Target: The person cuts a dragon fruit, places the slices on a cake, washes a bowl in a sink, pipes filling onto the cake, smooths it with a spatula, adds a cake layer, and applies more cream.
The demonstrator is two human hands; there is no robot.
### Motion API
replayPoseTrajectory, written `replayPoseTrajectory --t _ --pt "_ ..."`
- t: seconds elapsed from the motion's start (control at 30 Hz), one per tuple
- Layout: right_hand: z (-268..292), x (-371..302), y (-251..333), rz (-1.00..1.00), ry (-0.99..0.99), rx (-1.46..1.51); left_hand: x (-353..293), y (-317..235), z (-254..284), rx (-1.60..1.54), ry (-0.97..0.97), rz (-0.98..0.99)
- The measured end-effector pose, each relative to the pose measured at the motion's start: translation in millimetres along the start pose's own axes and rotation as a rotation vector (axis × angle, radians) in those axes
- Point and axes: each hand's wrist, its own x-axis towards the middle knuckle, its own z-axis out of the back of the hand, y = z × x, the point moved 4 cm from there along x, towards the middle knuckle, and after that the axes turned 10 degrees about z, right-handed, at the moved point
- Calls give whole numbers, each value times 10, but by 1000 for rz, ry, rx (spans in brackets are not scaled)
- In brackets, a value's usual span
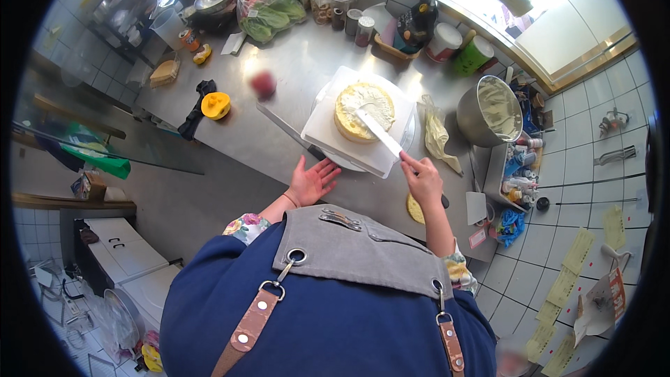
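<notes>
Spatula [380, 134] gripped in right hand [421, 180], blade flat on cream-topped cake [363, 109]; cake on white board [328, 132] mid-worktop. Left hand [313, 181] open, touching board's near edge. Long knife [289, 129] beside board; steel bowl [490, 110] toward worktop's right edge.

So my kitchen's got a long stainless steel counter [293, 63] running from about 10 o'clock over to 3 o'clock, bright light glaring off it. White tiled wall [586, 167] at 3 o'clock with yellow paper slips [576, 251] stuck on around 4. Brass-trimmed window ledge [447, 7] up at 1 o'clock. White cabinet [122, 251] down at 8, green cloth [98, 160] at 9
</notes>
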Motion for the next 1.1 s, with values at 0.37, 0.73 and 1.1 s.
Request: replayPoseTrajectory --t 0.37,0.73,1.1 --pt "170 -314 -18 135 -244 -341 83 222 -81 117 24 160" --pt "-84 -608 321 24 -15 1 69 26 225 56 -65 -4" --pt "-112 -145 357 -14 -23 -105 73 19 46 82 -7 33"
